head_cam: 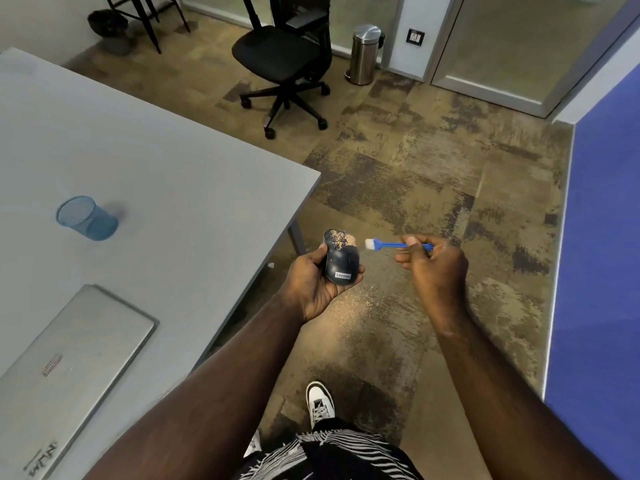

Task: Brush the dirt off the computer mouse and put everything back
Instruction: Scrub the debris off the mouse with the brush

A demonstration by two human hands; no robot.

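a dark lenovo computer mouse (341,258) sits cupped in the left hand (320,284), fingers wrapped round its sides, held out over the floor just past the corner of the table. pale sandy dirt (340,238) covers the far end of the mouse. the right hand (433,263) is closed around the handle of a small blue brush (398,244), pinched between thumb and fingers, with its white bristles pointing left and just beside the dirty end of the mouse. whether the bristles touch it cannot be told.

below the hands, a scatter of the same pale grit (353,301) lies on the mottled brown carpet (433,161). one white sneaker (319,403) stands on the carpet, above patterned black and white clothing at the bottom edge.

to the left is a grey table (156,161). on it stand a blue mesh pen cup (86,218), upright, and nearer, a closed silver laptop (69,362), well apart from the cup.

further off, a black office chair (284,60) on wheels, a steel pedal bin (365,53) by frosted glass panels, and a blue wall (602,237) on the right.
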